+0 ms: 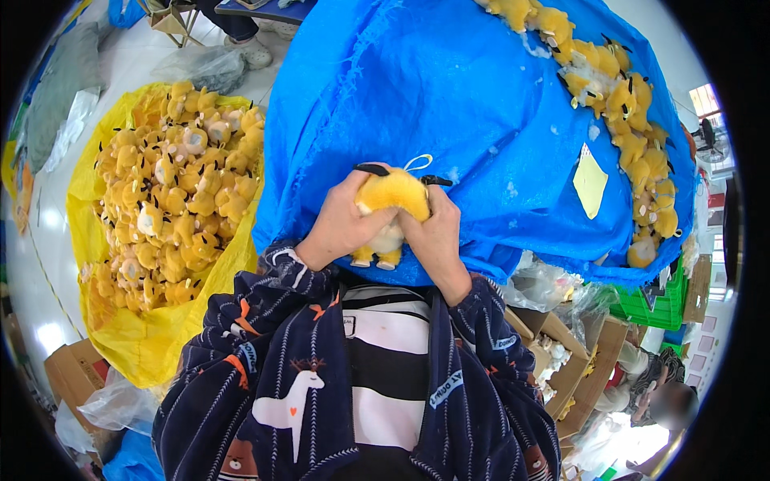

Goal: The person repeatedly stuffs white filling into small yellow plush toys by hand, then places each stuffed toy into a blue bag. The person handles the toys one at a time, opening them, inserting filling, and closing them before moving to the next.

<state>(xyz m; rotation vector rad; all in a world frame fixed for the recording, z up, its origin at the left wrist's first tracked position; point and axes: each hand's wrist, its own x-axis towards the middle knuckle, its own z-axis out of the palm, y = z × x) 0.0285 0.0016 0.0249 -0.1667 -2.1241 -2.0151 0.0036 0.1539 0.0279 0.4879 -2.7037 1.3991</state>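
Note:
Between my two hands is a small yellow plush toy point(393, 192) with a cream belly, dark pointed ears and a white hanging loop on top. My left hand point(346, 220) grips its left side, fingers behind it. On the other side my right hand point(435, 234) closes round it, and both thumbs press the front below the head. The toy's short feet point down toward me, over the near edge of a blue tarp point(481, 160). Its back is hidden from view.
Left of me, a yellow sack point(88, 216) holds a heap of similar plush toys point(180, 192). More toys point(634, 144) line the tarp's right edge, near a pale yellow paper piece point(589, 183). Cardboard boxes point(589, 377), a green crate point(654, 301) and another person point(654, 385) are at lower right.

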